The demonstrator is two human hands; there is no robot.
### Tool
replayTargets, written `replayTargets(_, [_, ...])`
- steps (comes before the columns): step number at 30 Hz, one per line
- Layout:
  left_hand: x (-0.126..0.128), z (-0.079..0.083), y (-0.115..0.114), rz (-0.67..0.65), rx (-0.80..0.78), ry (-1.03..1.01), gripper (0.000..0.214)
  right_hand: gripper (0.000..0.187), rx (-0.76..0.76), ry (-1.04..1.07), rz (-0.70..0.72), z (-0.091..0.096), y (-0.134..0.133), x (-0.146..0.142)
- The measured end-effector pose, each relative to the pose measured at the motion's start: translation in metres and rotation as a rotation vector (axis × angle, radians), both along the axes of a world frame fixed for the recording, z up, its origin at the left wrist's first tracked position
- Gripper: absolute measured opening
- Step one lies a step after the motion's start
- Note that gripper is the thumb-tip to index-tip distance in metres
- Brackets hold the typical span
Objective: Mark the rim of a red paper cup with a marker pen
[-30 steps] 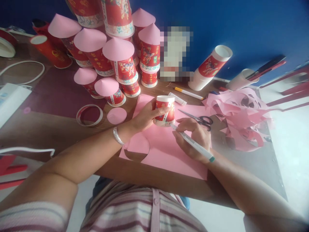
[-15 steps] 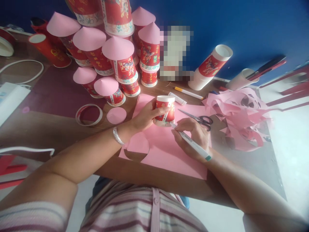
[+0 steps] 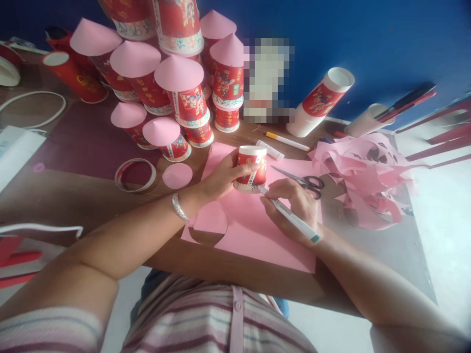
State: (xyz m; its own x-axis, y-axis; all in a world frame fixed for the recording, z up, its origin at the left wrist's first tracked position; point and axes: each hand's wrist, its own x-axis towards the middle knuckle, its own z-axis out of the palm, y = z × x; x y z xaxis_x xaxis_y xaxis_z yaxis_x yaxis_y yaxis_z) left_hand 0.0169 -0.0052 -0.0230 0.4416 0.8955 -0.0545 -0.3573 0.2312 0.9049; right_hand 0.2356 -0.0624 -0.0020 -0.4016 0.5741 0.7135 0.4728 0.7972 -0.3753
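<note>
My left hand (image 3: pixel 224 177) is wrapped round a red and white paper cup (image 3: pixel 260 169), thumb across its front. Green marks show on the cup's white lower band. Between the fingers of my right hand (image 3: pixel 294 208) sits a white marker pen (image 3: pixel 290 215) with a green end, its tip at the lower right of that band. Beneath both hands lies a pink paper sheet (image 3: pixel 253 235) with a round piece cut out near its left side. Black-handled scissors (image 3: pixel 312 184) rest on the sheet, just beyond my right hand.
Several red cups with pink paper cones (image 3: pixel 179 73) stand at the back left. A tape roll (image 3: pixel 135 175) and a pink disc (image 3: pixel 177 175) lie left of the sheet. Pink paper scraps (image 3: pixel 368 181) pile up at right. Stacked cups (image 3: pixel 320 103) and a yellow-capped marker (image 3: pixel 287 141) are behind.
The marker and my right hand have shifted very slightly to the left along the cup's lower band. My left hand and the cup look the same.
</note>
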Motion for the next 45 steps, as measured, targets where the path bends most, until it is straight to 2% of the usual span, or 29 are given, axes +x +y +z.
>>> replayTargets(4, [-0.0002,0.0013,0.0002,-0.019,0.028,0.014,0.063,0.020,0.005,-0.009,-0.009,-0.0013,0.0000,0.0011])
replayTargets(8, [-0.0013,0.0022,-0.0003,-0.001,-0.007,0.020,0.068,0.015,-0.007,-0.021,-0.036,-0.0007,-0.0012,0.0006])
replayTargets(18, [-0.0014,0.0027,-0.0006,0.019,-0.021,0.010,0.072,0.020,-0.023,0.012,-0.027,0.0022,-0.0022,-0.0011])
replayTargets(23, [-0.0012,0.0025,-0.0002,-0.015,-0.005,-0.017,0.068,0.022,-0.024,0.043,0.028,0.0035,-0.0022,-0.0024])
replayTargets(34, [-0.0015,-0.0040,0.0017,-0.016,0.031,0.019,0.066,0.025,-0.015,0.026,0.044,0.0032,-0.0011,-0.0025])
replayTargets(45, [-0.0030,-0.0029,0.0007,0.001,-0.006,0.041,0.075,0.020,0.006,0.001,-0.001,0.0017,-0.0008,-0.0022])
